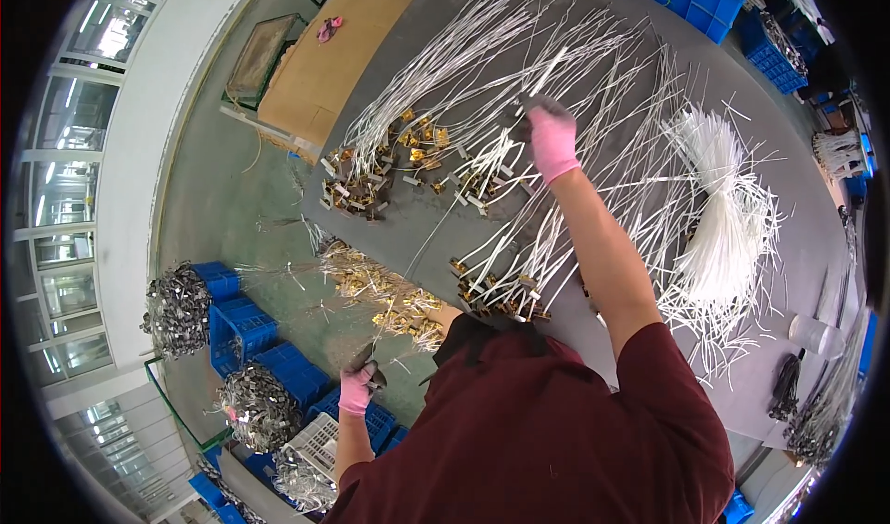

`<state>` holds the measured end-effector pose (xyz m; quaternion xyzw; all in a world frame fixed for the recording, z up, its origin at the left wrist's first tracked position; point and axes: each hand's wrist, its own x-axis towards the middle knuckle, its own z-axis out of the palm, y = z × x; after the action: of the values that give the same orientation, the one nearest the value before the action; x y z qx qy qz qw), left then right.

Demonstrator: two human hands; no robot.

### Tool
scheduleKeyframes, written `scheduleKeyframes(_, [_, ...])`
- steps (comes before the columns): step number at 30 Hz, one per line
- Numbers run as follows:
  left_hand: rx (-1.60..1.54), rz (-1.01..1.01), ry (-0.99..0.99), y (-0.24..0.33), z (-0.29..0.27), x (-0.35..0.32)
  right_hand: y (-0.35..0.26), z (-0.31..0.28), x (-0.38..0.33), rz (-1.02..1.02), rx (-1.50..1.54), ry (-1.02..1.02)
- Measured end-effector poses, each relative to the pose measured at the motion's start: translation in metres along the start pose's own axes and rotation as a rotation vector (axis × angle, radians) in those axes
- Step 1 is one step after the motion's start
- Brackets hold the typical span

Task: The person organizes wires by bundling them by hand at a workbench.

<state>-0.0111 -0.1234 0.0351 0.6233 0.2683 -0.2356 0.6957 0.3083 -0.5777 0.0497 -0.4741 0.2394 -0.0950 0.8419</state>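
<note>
Both gloved hands grip thin white wires tipped with brass terminals.

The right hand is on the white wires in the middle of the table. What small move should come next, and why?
Probably close the right hand on a few white wires and draw them toward the body: the fingers rest on the spread strands but I cannot tell if they grip. The left hand already holds a bundle off the table.

A factory floor: a long grey counter strewn with white wires, blue crates of metal parts, concrete floor.
</note>
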Motion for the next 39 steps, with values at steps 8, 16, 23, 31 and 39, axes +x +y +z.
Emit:
scheduleKeyframes(8, [-0.014,0.03,0.012,0.0,-0.002,0.004,-0.007,-0.013,0.004,0.024,0.2,-0.023])
scheduleKeyframes(16, [0.053,-0.008,-0.157,0.013,0.017,0.014,-0.012,-0.018,-0.001,0.11,0.014,-0.014])
scheduleKeyframes(23, [0.042,0.024,-0.08,0.012,0.016,0.014,-0.047,-0.036,0.021,-0.014,0.145,0.019])
scheduleKeyframes(31, [0.05,0.036,-0.131,0.018,0.019,0.014,-0.03,-0.034,0.014,0.005,0.16,0.045])
scheduleKeyframes(39, [0.033,0.043,-0.106,0.015,0.019,0.015,-0.045,-0.038,0.02,-0.07,0.248,0.043])
